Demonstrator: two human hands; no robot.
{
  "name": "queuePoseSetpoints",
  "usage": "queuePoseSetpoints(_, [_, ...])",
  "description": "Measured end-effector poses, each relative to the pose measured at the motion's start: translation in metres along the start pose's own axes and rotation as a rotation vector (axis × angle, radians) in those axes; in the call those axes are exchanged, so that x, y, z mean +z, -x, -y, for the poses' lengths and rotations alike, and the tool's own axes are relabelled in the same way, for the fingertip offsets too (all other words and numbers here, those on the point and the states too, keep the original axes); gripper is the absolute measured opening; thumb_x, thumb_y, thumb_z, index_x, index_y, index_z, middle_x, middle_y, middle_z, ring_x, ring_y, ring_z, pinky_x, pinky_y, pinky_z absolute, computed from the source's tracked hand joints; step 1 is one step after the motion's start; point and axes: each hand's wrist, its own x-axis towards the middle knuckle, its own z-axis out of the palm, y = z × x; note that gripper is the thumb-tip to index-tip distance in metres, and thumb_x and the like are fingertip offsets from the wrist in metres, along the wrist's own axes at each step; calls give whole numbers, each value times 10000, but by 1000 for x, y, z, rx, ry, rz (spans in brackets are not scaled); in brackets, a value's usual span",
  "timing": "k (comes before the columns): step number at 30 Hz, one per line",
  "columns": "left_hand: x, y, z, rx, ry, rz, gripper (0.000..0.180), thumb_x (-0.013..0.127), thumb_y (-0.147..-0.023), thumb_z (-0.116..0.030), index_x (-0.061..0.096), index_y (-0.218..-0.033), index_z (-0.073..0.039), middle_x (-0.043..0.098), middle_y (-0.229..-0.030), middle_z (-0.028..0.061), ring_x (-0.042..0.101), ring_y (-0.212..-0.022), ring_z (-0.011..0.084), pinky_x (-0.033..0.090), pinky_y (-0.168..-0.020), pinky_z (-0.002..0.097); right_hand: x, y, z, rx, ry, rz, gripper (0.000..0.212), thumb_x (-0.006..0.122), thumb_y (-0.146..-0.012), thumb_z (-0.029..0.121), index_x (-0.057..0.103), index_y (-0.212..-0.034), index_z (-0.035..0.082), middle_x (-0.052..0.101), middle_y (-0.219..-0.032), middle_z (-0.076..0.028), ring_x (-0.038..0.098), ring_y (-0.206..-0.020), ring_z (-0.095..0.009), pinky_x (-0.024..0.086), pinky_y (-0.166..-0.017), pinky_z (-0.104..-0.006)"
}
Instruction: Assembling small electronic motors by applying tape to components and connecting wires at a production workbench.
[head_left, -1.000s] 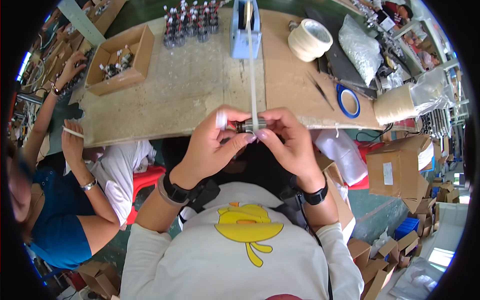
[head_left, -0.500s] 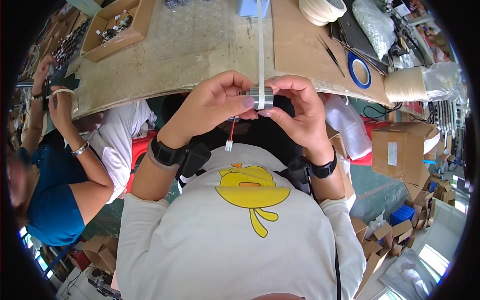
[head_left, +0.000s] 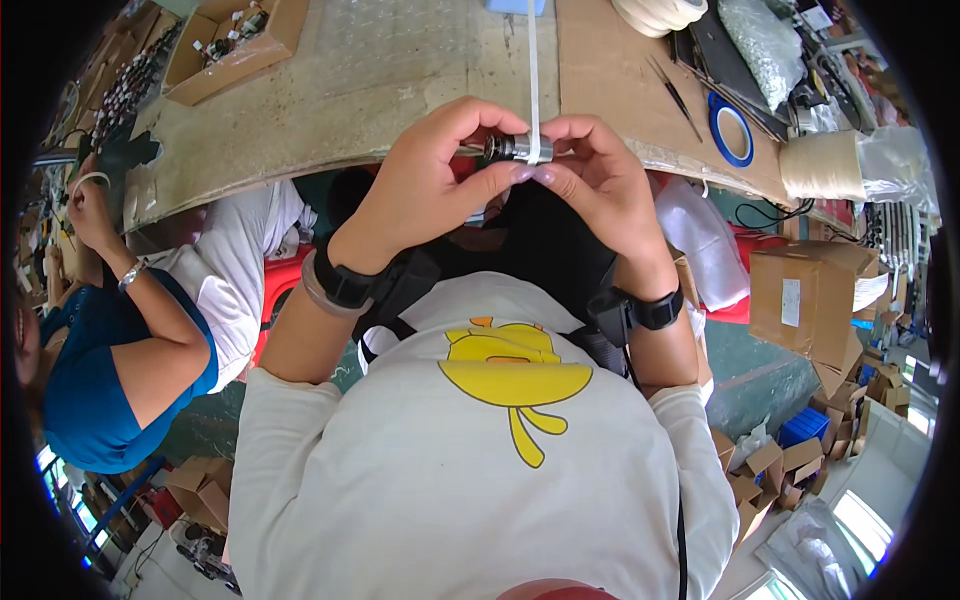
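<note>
A small metal motor (head_left: 508, 148), cylindrical and silver with a dark end, lies sideways between my hands just off the table's near edge. My left hand (head_left: 425, 185) is closed around its dark end, thumb at the underside. My right hand (head_left: 608, 190) grips the other end between thumb and fingers. A narrow pale tape strip (head_left: 533, 75) runs down from the blue holder (head_left: 516, 5) at the far edge and meets the motor's body. Both thumb tips press close together where the tape crosses it. The motor's wires are hidden.
On the table (head_left: 400, 120) stand a cardboard box (head_left: 190, 75) of small wired parts, tweezers (head_left: 676, 98), a blue tape roll (head_left: 731, 130) and cream rolls (head_left: 820, 167). A co-worker's hand (head_left: 90, 215) is at left. Cartons (head_left: 810, 300) stand at right.
My hands and the motor have moved away from my body, toward the table edge. The motor has turned, so its dark end shows and its red wire with the white plug is out of sight.
</note>
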Motion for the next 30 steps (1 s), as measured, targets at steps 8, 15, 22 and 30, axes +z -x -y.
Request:
queuePoseSetpoints(8, [-2, 2, 4, 64, -180, -53, 253, 652, -774, -66, 546, -1000, -19, 576, -915, 75, 592, -809, 142, 510, -643, 239, -8, -26, -1, 105, -207, 91, 246, 525, -872, 137, 541, -1069, -10, 568, -1009, -75, 505, -927, -128, 383, -806, -252])
queuePoseSetpoints(15, [-7, 3, 7, 182, -351, -98, 239, 664, -765, -98, 549, -964, -32, 575, -893, 81, 593, -744, 193, 507, -625, 253, -9, -27, -7, -33, -225, 59, 233, 509, -880, 179, 583, -1007, -1, 577, -1000, -76, 489, -911, -131, 365, -770, -256])
queuePoseSetpoints(22, [-9, -1, 8, 253, -460, -62, 223, 651, -761, -98, 539, -947, -46, 572, -871, 85, 580, -718, 219, 484, -586, 261, -4, -34, -6, -36, -195, 57, 133, 558, -845, 26, 586, -974, 9, 590, -974, -58, 537, -893, -112, 421, -785, -235])
queuePoseSetpoints(30, [-4, -8, 18, 178, -238, -179, 220, 621, -767, -105, 515, -948, -38, 566, -846, 102, 574, -745, 219, 457, -634, 289, 14, -43, 2, -19, 60, -116, 124, 571, -840, -1, 585, -962, 10, 600, -905, -23, 558, -821, -79, 450, -734, -198])
